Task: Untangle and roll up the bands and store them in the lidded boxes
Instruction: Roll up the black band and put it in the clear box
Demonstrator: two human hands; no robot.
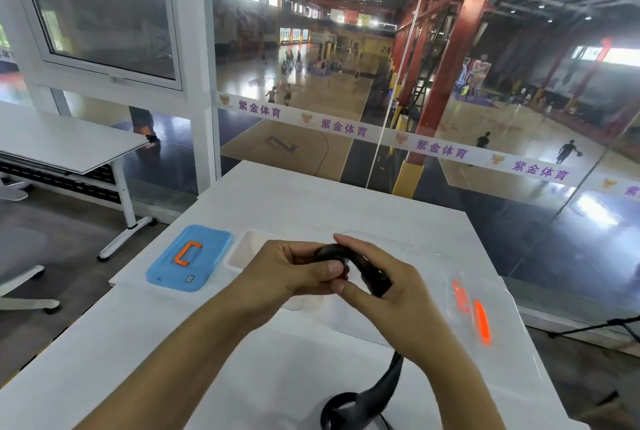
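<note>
Left grip: left hand (298, 273) closed around the near end of the black band (360, 265); thumb laid across the top, fingers curled beneath; held above the counter (242, 343)
Right grip: right hand (377, 286) closed on the same band; forefinger arched over the coil's far side, remaining fingers pressed against its near side; the two hands touching at the fingertips
Black band: upper part curved into a partial coil between both hands; loose tail passing under the right wrist, hanging to the counter and ending in a loop at the bottom edge of the view; loop partly cut off
Open box: pale, lidless box (242, 251) on the counter directly behind the hands; near half hidden by them; contents cannot be made out
Blue lid: blue lid (188, 258) with orange handle, flat on the counter, just beside the open box on its left
Clear box: transparent container (481, 312) with orange latches, right of the hands; its outline faint and hard to trace
Edges and room: bare counter surface near the person on the left; counter's left edge close to the blue lid; far edge against a glass wall (485, 118)
Beyond: sports hall seen through the glass; a second white table (62, 142) at far left, well apart
</note>
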